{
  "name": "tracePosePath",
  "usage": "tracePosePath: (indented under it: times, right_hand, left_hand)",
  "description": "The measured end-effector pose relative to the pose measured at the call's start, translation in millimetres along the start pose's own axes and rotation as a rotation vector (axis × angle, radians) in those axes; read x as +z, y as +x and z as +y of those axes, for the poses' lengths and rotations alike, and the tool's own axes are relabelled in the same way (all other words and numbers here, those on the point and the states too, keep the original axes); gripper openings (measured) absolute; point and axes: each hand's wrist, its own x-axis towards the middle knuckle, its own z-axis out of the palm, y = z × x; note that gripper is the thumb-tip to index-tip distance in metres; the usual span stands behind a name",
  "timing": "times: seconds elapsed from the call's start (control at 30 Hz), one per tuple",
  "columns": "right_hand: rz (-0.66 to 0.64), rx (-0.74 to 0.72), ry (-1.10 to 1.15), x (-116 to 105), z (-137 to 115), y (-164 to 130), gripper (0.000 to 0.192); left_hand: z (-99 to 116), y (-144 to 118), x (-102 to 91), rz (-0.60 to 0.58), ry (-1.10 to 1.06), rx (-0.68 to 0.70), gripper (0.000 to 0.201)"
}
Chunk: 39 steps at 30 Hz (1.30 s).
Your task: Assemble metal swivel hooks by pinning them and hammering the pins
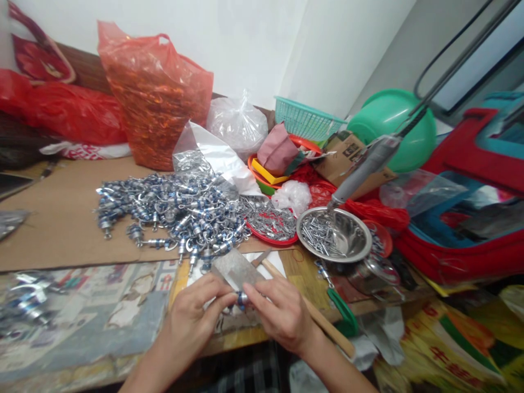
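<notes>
My left hand (196,311) and my right hand (282,314) meet at the table's front edge, fingers closed in a pinch. Between the fingertips sits a small blue-and-silver metal fitting (242,298), mostly covered by them. Right behind it lies a flat grey metal block (235,268); whether the fitting touches it I cannot tell. A wooden handle (329,330) runs out from under my right wrist. Beyond the block spreads a large pile of similar blue-and-silver fittings (172,213). A thin blade-like tool (261,257) lies just past my right fingers.
To the right stand a steel bowl (356,254) of metal pins and a red plate (270,241) of small metal pieces. A grey-handled rod (368,164) slants above the bowl. More fittings (28,300) lie at left; a filled red bag (155,93) stands behind.
</notes>
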Motion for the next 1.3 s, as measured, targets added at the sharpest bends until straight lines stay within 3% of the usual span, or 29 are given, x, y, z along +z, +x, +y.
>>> tracePosePath:
  times: [0.17, 0.3, 0.4, 0.5, 0.63, 0.7, 0.8, 0.9, 1.03, 1.07, 1.13, 1.23, 1.3]
  right_hand:
    - [-0.008, -0.006, -0.009, 0, -2, -4, 0.036]
    - [-0.05, 0.037, -0.041, 2, -5, -6, 0.033]
    - [-0.088, 0.093, -0.013, 4, -7, -8, 0.031]
    - [-0.096, 0.183, 0.06, 6, -10, -10, 0.027]
    - [-0.12, 0.418, 0.218, 8, -18, -10, 0.022]
    - [-0.144, 0.554, 0.293, 9, -24, -9, 0.018]
    - [-0.161, 0.696, 0.368, 9, -31, -6, 0.016]
    - [-0.232, 0.741, 0.434, 7, -30, -1, 0.019]
    - [-0.436, 0.662, 0.394, 0, 6, 16, 0.025]
    - [-0.445, 0.657, 0.311, -1, 22, 22, 0.027]
    - [-0.356, 0.762, -0.09, 2, 59, 33, 0.028]
    - [-0.405, 0.833, -0.258, 15, 109, 45, 0.025]
    - [-0.464, 0.856, -0.295, 27, 129, 48, 0.019]
  left_hand:
    - [1, -2, 2.3, 0.051, 0.068, 0.08, 0.016]
    - [1, -1, -1.5, 0.015, 0.082, 0.136, 0.015]
    - [0, 0, -5.8, 0.014, 0.048, 0.108, 0.015]
    - [0, 0, -6.3, -0.001, -0.075, -0.066, 0.014]
    - [5, -2, 2.3, -0.02, -0.367, -0.502, 0.016]
    - [8, -5, 8.5, 0.03, -0.49, -0.638, 0.023]
    - [10, -9, 17.3, 0.137, -0.655, -0.684, 0.036]
    - [4, -12, 22.8, 0.217, -0.742, -0.673, 0.063]
    - [-6, -10, 20.6, 0.194, -0.8, -0.693, 0.074]
    - [-7, -8, 18.8, 0.164, -0.832, -0.692, 0.074]
    - [-7, -4, 15.3, 0.116, -0.877, -0.686, 0.072]
    - [-4, -1, 13.0, 0.115, -0.884, -0.692, 0.071]
    - [-2, -1, 13.5, 0.115, -0.887, -0.699, 0.074]
